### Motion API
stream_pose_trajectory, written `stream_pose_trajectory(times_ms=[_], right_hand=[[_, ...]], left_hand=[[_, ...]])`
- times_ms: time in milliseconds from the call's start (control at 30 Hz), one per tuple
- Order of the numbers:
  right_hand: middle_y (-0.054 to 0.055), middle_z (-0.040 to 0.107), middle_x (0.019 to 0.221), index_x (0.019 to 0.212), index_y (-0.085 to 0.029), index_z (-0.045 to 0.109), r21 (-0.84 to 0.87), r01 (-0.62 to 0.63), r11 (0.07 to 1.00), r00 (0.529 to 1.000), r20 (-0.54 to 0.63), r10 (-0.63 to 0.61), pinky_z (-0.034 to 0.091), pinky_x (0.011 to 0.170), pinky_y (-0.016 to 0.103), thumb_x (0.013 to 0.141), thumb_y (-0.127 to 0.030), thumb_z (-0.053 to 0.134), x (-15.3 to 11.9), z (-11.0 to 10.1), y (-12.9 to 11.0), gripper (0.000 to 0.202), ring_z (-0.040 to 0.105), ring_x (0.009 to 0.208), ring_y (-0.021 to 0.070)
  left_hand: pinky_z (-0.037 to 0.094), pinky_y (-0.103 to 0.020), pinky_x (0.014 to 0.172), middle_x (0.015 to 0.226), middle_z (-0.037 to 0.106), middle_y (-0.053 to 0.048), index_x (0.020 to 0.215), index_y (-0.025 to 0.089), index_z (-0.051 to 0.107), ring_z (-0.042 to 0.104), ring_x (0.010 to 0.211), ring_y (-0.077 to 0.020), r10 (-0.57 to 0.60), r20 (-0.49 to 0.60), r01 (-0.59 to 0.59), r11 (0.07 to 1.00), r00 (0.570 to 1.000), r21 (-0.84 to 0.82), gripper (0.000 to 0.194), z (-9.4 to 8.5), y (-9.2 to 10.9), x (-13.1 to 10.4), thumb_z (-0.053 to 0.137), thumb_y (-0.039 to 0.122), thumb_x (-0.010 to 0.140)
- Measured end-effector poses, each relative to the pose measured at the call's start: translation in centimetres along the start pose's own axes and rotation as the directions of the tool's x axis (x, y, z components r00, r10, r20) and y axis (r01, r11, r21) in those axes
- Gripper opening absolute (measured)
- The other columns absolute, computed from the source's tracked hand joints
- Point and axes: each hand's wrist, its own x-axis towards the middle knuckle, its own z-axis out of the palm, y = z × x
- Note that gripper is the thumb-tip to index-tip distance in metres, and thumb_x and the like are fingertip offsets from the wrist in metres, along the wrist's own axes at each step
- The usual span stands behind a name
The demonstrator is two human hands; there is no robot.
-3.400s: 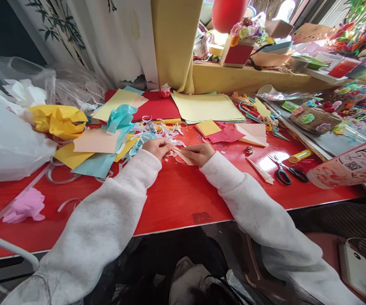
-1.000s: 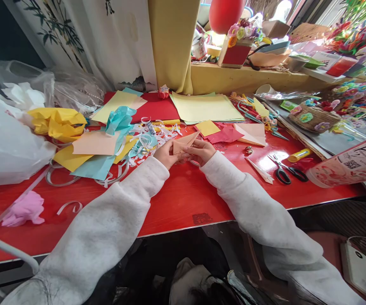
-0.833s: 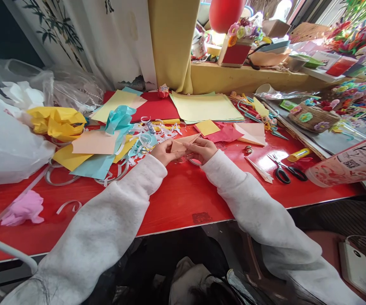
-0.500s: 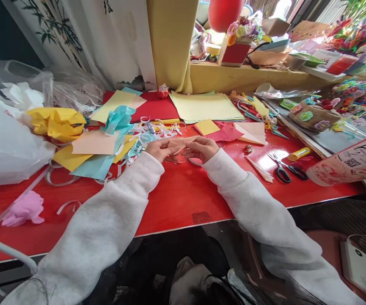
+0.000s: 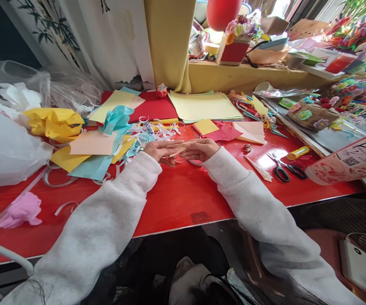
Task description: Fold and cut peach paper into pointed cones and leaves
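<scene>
Your left grip [image 5: 156,150] and right grip [image 5: 206,149] pinch folded peach paper [image 5: 182,144], well left of the black-handled scissors [image 5: 281,164]; a yellow tube [image 5: 298,153] lies just beside them.

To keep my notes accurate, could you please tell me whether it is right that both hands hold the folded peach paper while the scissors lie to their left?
Not quite: the scissors lie to the right, as the head view shows. The left hand and right hand do both hold the folded peach paper.
</scene>
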Motion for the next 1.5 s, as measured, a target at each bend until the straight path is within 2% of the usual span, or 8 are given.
stream_pose_trajectory(times_ms=[167,333,500,667,900,1133,1267,1500], right_hand=[[0.007,0.066,0.064,0.071,-0.008,0.061,-0.03,0.006,1.0,1.0,0.021,-0.005,0.051,0.063,0.023,0.07,-0.005,0.047,-0.2,-0.5,-0.3,0.014,0.063,0.062,0.0131],[0.009,0.066,0.066,0.07,-0.005,0.062,-0.057,-0.067,0.996,0.997,0.028,0.068,0.052,0.061,0.021,0.069,-0.005,0.051,0.0,-1.1,-0.4,0.012,0.063,0.063,0.0144],[0.005,0.064,0.058,0.07,-0.008,0.064,-0.087,-0.005,0.996,0.998,-0.056,0.0,0.052,0.057,0.018,0.059,-0.007,0.064,0.3,-1.4,-0.2,0.012,0.061,0.054,0.0108],[0.004,0.064,0.056,0.068,-0.008,0.065,-0.109,0.012,0.994,0.994,-0.103,-0.023,0.052,0.054,0.018,0.054,-0.01,0.068,0.5,-1.2,0.1,0.014,0.06,0.051,0.0105],[0.001,0.063,0.055,0.074,-0.011,0.066,-0.222,0.049,0.974,0.994,-0.088,-0.07,0.052,0.055,0.019,0.053,-0.013,0.069,0.7,-1.3,0.1,0.022,0.059,0.05,0.0086],[0.005,0.065,0.057,0.072,-0.011,0.066,-0.177,-0.02,0.984,0.999,0.032,0.026,0.051,0.051,0.02,0.054,-0.008,0.064,0.2,-2.0,-0.4,0.018,0.061,0.051,0.0129],[0.005,0.064,0.056,0.073,-0.011,0.066,-0.167,-0.059,0.984,0.998,0.002,0.06,0.05,0.049,0.019,0.058,-0.004,0.056,0.1,-1.8,-0.5,0.019,0.061,0.051,0.0125],[0.004,0.064,0.056,0.072,-0.011,0.065,-0.044,-0.103,0.994,0.995,-0.021,0.102,0.05,0.05,0.015,0.062,-0.003,0.054,0.5,-1.5,-0.1,0.017,0.06,0.05,0.0092]], left_hand=[[0.051,-0.029,0.049,0.057,0.059,-0.001,0.103,0.015,0.055,0.058,0.049,-0.0141,-0.054,0.001,0.054,0.998,0.999,0.015,0.045,-0.1,0.0,0.0,0.062,0.021,0.059],[0.051,-0.028,0.054,0.055,0.06,-0.002,0.106,0.014,0.054,0.059,0.053,-0.0149,-0.05,0.027,0.05,0.998,0.998,0.024,0.048,-0.1,-0.2,0.0,0.063,0.022,0.059],[0.051,-0.028,0.051,0.054,0.059,-0.001,0.1,0.012,0.056,0.058,0.05,-0.014,-0.044,0.025,0.043,0.999,0.999,0.024,0.041,0.0,-0.3,0.2,0.062,0.025,0.061],[0.052,-0.029,0.053,0.073,0.061,-0.003,0.099,0.015,0.056,0.061,0.061,-0.0174,0.006,-0.043,-0.003,0.997,0.999,0.076,0.046,0.5,-0.2,0.2,0.067,0.027,0.056],[0.052,-0.029,0.056,0.064,0.064,-0.002,0.101,0.014,0.056,0.06,0.052,-0.015,-0.023,-0.008,0.023,0.995,1.0,0.097,0.048,0.3,-0.4,0.0,0.067,0.021,0.056],[0.051,-0.022,0.056,0.069,0.066,-0.003,0.093,0.016,0.061,0.061,0.054,-0.0124,-0.144,0.038,0.145,0.989,0.989,-0.034,0.037,-0.2,0.0,-0.2,0.065,0.012,0.056],[0.05,-0.02,0.057,0.06,0.065,-0.003,0.092,0.016,0.062,0.061,0.056,-0.0117,-0.194,0.054,0.196,0.98,0.98,-0.038,0.031,-0.3,0.3,-0.4,0.062,0.011,0.061],[0.049,-0.019,0.054,0.064,0.066,-0.004,0.084,0.016,0.065,0.06,0.055,-0.0114,-0.179,0.05,0.182,0.981,0.983,-0.064,0.028,-0.8,0.0,-0.1,0.062,0.009,0.057]])
